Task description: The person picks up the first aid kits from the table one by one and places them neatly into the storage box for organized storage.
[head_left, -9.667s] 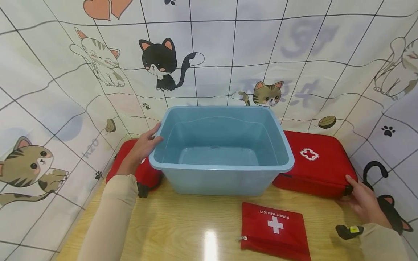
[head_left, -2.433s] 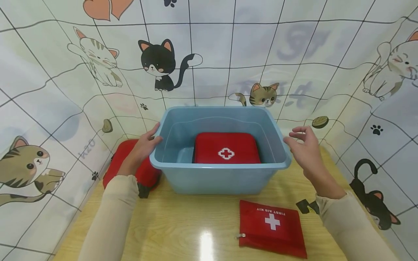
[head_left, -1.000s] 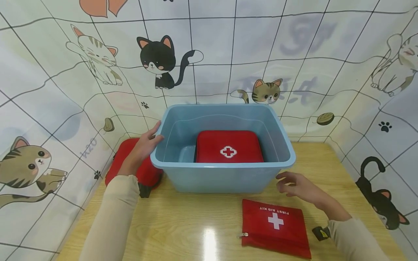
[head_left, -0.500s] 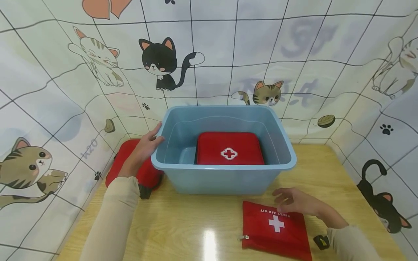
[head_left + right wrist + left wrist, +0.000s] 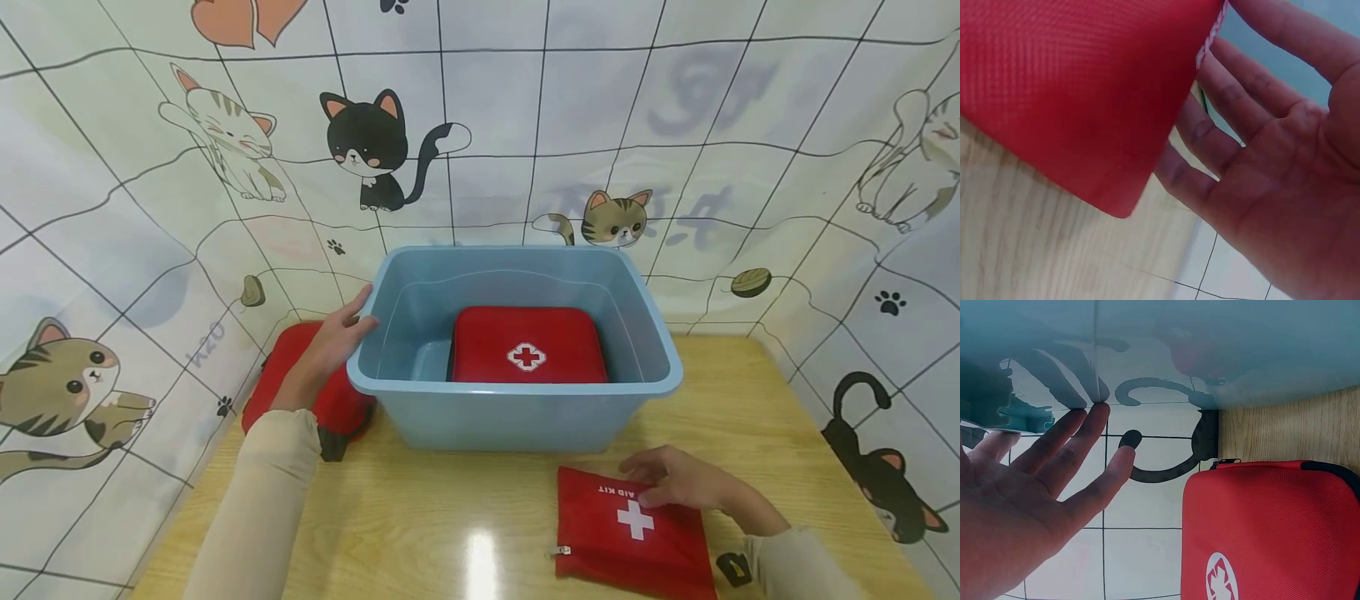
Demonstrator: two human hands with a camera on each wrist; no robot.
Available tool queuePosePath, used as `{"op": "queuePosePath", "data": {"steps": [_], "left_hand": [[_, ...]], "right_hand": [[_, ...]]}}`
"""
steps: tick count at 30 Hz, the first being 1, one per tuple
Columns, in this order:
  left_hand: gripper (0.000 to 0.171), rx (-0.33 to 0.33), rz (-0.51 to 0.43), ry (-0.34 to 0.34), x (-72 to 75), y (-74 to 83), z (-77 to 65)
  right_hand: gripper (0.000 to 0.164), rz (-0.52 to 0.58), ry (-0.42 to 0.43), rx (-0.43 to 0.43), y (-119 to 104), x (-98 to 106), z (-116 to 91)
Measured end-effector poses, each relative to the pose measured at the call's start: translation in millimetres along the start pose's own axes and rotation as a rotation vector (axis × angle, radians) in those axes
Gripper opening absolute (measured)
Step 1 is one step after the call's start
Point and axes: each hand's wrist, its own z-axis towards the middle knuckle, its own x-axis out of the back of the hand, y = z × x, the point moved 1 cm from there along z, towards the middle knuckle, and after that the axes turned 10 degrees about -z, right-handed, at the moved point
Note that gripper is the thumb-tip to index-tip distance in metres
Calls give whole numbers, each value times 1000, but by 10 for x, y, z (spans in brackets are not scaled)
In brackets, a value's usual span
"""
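Observation:
A light blue plastic bin (image 5: pixel 510 417) stands on the wooden table. In it lies a red first aid case (image 5: pixel 525 333) with a white-edged cross. My left hand (image 5: pixel 330 342) rests with extended fingers against the bin's left side; fingertips meet the blue wall (image 5: pixel 1166 337) in the left wrist view. My right hand (image 5: pixel 678 482) pinches the far edge of a flat red first aid pouch (image 5: pixel 622 542) in front of the bin. In the right wrist view, the fingers (image 5: pixel 1235 100) pass behind the pouch (image 5: pixel 1085 106), with the thumb at its edge.
A second red case (image 5: pixel 341 404) sits left of the bin, partly behind the left forearm; the left wrist view shows this red case (image 5: pixel 1266 525) close up. Walls with printed cats (image 5: pixel 375 142) enclose the table (image 5: pixel 420 517) at the back and sides.
Earlier the right hand held the larger case right of the bin; that case now lies inside. The right hand then came down to the pouch and took its edge. The left hand stays put.

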Motion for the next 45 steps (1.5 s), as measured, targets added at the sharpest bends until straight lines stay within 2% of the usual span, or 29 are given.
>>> {"op": "queuePosePath", "data": {"steps": [12,22,27,36,41,45], "left_hand": [[71,12,6,-1,7,-19,21],[70,11,1,0,3,-23,24],[70,13,1,4,9,-23,19],[70,15,-6,-15,4,-14,18],[72,7,-5,-12,-2,-9,2],[72,4,-4,-4,-2,-4,-3]], "right_hand": [[54,-3,-23,13,8,-21,-13],[40,5,-33,90,32,-4,-22],[33,-27,15,119,26,12,-30],[23,-86,119,107,-61,21,-35],[21,-96,156,185,-232,67,-52],[21,-120,185,192,-437,93,-82]]}}
